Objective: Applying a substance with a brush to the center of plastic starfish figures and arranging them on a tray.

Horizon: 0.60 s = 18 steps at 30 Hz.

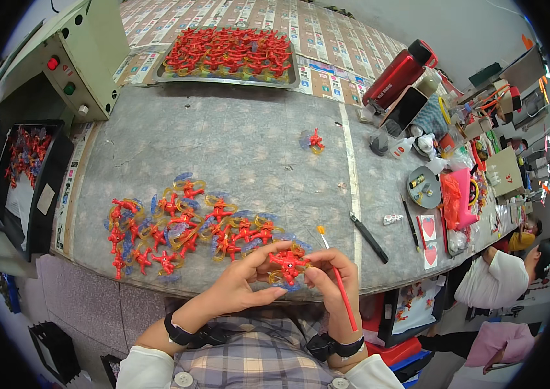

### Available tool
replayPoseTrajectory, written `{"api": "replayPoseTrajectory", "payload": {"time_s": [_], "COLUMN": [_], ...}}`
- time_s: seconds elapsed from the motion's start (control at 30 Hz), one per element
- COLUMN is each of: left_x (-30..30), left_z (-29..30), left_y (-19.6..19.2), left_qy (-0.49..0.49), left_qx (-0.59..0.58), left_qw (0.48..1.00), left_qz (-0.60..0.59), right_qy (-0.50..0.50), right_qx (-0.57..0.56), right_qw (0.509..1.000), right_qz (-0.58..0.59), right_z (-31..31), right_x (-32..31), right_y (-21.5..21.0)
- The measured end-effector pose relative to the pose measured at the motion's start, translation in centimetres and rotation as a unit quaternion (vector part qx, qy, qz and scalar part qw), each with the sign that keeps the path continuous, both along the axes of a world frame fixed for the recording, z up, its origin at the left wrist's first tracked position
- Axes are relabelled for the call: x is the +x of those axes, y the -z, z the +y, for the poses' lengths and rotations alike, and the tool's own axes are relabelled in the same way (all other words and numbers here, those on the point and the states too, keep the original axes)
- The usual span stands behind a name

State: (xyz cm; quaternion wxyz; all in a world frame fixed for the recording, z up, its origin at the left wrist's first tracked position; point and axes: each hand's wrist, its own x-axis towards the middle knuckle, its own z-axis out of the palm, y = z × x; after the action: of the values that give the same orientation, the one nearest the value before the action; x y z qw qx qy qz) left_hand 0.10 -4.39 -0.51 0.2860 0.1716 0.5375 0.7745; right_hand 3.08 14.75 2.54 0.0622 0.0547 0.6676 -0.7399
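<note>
Together both hands (288, 279) hold one red figure (287, 262), one brush (338, 279)

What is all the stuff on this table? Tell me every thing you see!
Held toy figure: one, red, between both hands at the table's near edge.
Loose toy figures: many, red on yellow and blue rings, spread on the table left of the hands.
Single figure: one, red, alone mid-table.
Metal tray: one, silver, far side, piled with red figures.
Black tray: one, left of the table, with more figures.
Control box: one, pale green, far left corner.
Bottle: one, red, far right.
Black pen: one, right of the hands.
Table: one, grey.
Paintbrush: one, red handle, in the right hand.
Left hand: pinching the figure.
Right hand: holding figure and brush.
</note>
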Motion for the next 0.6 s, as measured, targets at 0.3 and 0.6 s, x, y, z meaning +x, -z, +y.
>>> {"api": "replayPoseTrajectory", "payload": {"time_s": [0.3, 0.6], "left_x": [-0.3, -1.4], "left_z": [-0.5, -0.9], "left_y": [-0.8, 0.7], "left_qy": [0.014, 0.043], "left_qx": [-0.078, 0.094], "left_qw": [0.994, 0.986], "left_qz": [0.077, -0.129], "right_qy": [-0.015, -0.033], "right_qx": [0.134, 0.445], "right_qw": [0.989, 0.765], "right_qz": [0.066, 0.465], "right_z": [0.1, -1.9], "right_x": [-0.3, -0.1], "right_y": [-0.3, 0.6]}}
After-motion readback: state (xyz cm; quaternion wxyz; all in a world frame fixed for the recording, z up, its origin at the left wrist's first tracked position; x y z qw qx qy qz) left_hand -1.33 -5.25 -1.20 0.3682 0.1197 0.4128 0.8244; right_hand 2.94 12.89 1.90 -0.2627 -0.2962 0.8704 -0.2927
